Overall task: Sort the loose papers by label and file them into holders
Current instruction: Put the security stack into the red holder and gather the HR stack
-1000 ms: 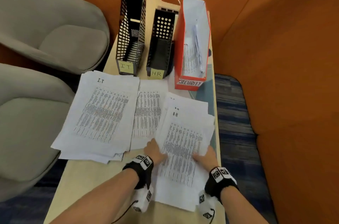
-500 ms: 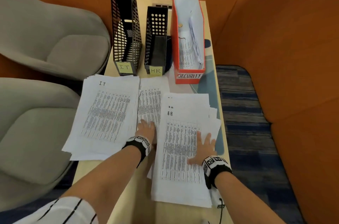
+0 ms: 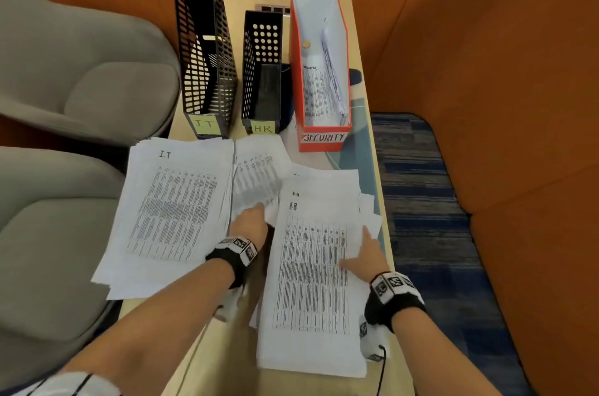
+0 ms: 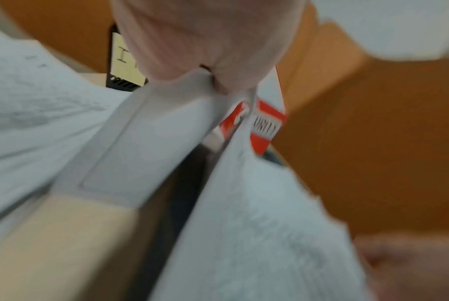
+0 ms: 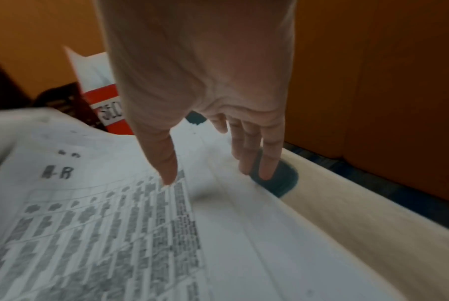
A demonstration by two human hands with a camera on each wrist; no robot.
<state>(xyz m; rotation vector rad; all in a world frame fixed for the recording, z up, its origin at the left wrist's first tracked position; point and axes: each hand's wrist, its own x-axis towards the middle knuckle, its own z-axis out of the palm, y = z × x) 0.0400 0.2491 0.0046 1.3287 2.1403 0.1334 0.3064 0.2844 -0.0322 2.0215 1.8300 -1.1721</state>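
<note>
Both hands gather the HR stack, left hand pinching its left edge, right hand spread flat; next it needs lifting into the far HR holder

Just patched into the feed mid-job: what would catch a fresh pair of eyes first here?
The red SECURITY holder at the table's far right already has papers in it, while the black IT holder and HR holder beside it look empty. Nearer, a big IT stack lies on the left. The right hand rests with straight fingers on the HR stack, and the left hand grips sheets between the two.
</note>
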